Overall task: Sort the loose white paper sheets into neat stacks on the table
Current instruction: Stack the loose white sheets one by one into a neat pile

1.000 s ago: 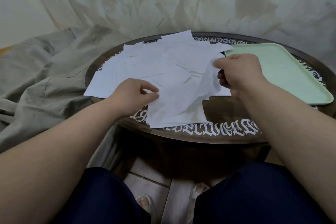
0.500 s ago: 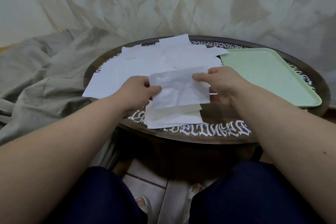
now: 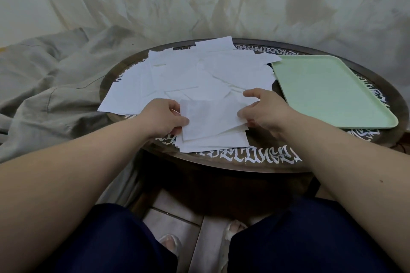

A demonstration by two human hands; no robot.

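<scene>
— What do the hands have?
— Both hold one small white paper sheet [image 3: 209,117]: the left hand [image 3: 162,117] pinches its left edge, thumb on top, and the right hand [image 3: 264,113] grips its right edge with curled fingers, index raised.
— And where is it?
— Just above a small stack of white sheets [image 3: 215,143] at the near edge of the round dark wooden table [image 3: 244,162]. Loose white sheets [image 3: 199,73] lie spread behind, beside a pale green plastic tray [image 3: 328,91].

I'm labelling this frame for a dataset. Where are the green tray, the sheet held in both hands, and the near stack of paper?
green tray [image 3: 328,91], head view, bare flat bottom.
held sheet [image 3: 210,117], head view, its middle.
near stack [image 3: 219,144], head view, exposed front edge.
</scene>
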